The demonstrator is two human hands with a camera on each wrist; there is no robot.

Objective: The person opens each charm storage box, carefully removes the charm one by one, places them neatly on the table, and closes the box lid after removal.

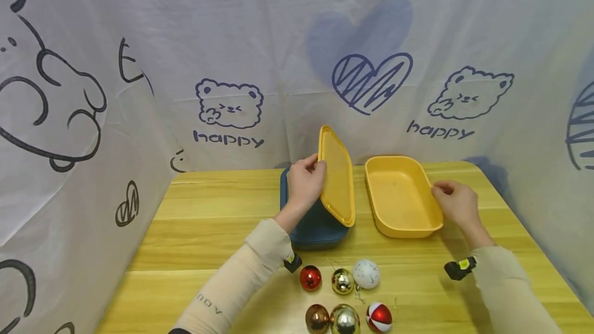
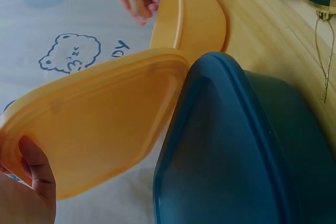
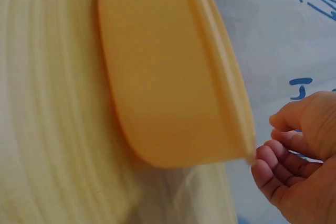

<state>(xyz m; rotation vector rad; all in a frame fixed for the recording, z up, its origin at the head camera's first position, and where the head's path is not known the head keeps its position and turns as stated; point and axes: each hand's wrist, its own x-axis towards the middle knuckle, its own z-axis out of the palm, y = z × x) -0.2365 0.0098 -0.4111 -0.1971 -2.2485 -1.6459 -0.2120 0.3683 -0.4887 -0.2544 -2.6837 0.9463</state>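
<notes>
My left hand (image 1: 305, 183) pinches a yellow lid (image 1: 337, 177) by its edge and holds it tilted steeply over a dark blue box (image 1: 320, 238). In the left wrist view, the thumb lies on the lid's face, and the lid's far corner overlaps the rim of the blue box (image 2: 226, 145). To the right stands an open yellow box (image 1: 401, 197) with nothing inside. My right hand (image 1: 458, 204) is beside that box's right rim, its fingers loosely bent. In the right wrist view, the fingertips (image 3: 262, 171) are right at the rim's corner, not curled round it.
Several bauble ornaments lie in front of the boxes: a red one (image 1: 310, 278), gold ones (image 1: 342, 281), a white speckled one (image 1: 366, 274), a brown one (image 1: 317, 318) and a red-and-white one (image 1: 379, 317). A printed cloth (image 1: 297, 55) hangs behind the wooden table (image 1: 209, 220).
</notes>
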